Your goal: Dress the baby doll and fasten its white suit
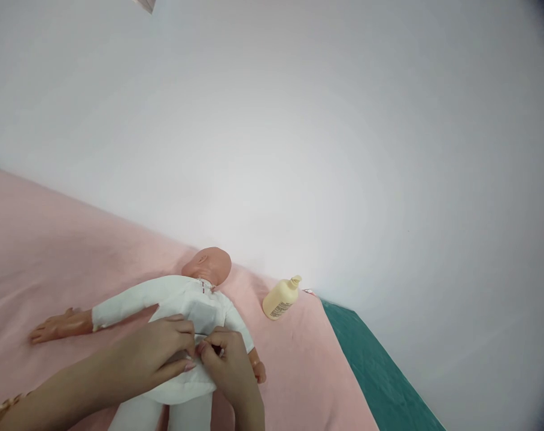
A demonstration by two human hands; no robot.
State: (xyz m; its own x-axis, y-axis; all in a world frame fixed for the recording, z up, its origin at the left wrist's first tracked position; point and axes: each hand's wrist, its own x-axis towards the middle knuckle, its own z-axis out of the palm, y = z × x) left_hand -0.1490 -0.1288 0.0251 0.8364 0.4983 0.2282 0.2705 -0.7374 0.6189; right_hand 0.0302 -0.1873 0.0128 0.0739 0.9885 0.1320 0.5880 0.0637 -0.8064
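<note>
Both hands meet at the doll's middle: the left hand [164, 347] and right hand [224, 359] each have fingers drawn together, pinching the white suit [195, 311] where its front edges come together, fingertips nearly touching. What sits between them, a snap or a tie, is too small to tell.

The doll [182, 317] lies on its back across the pink sheet [51, 257], bald head [209, 265] toward the wall [298, 120], one arm flung out to the left.

The likely trouble is a slipped pinch: the cloth looks thin and loose, and a tug from either side could pull the edges apart or drag the light doll askew on the sheet.

A cream bottle [281, 297] lies tipped near the head, close to the sheet's edge, beside the teal cover [379, 371]; a nudged sheet could roll it off.
</note>
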